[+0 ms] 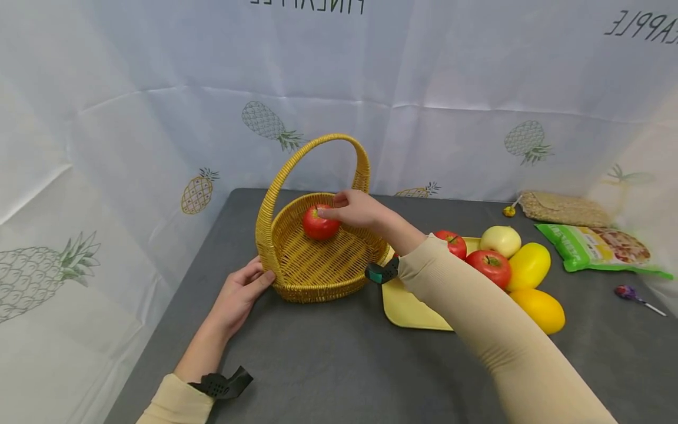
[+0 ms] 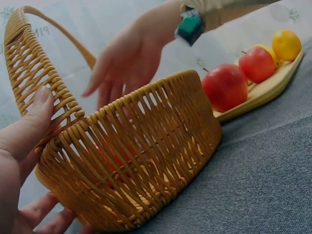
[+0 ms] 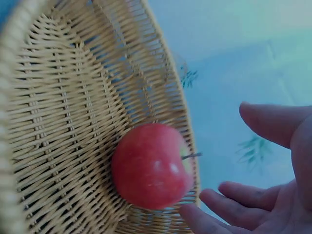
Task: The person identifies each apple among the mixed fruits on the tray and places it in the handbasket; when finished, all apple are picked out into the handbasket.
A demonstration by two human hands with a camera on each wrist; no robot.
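Note:
A yellow wicker basket (image 1: 318, 292) with a tall arched handle stands on the dark tabletop. Inside it, toward the back, lies a red apple (image 1: 320, 224). My left hand (image 1: 241, 297) grips the basket's left side; in the left wrist view its thumb (image 2: 41, 105) presses the foot of the handle, other fingers against the outer wall. Over the back right of the basket is my right hand (image 1: 360, 209), holding nothing. The right wrist view has its thumb and fingers (image 3: 243, 195) spread, beside the apple's stem.
Right of the basket, a yellow tray (image 1: 418, 312) bears red apples (image 1: 489, 268), a pale round fruit (image 1: 500, 241) and yellow fruits (image 1: 537, 309). Farther right are a green snack bag (image 1: 604, 247), a woven pouch (image 1: 564, 209) and two lollipops (image 1: 627, 291). A white curtain hangs behind.

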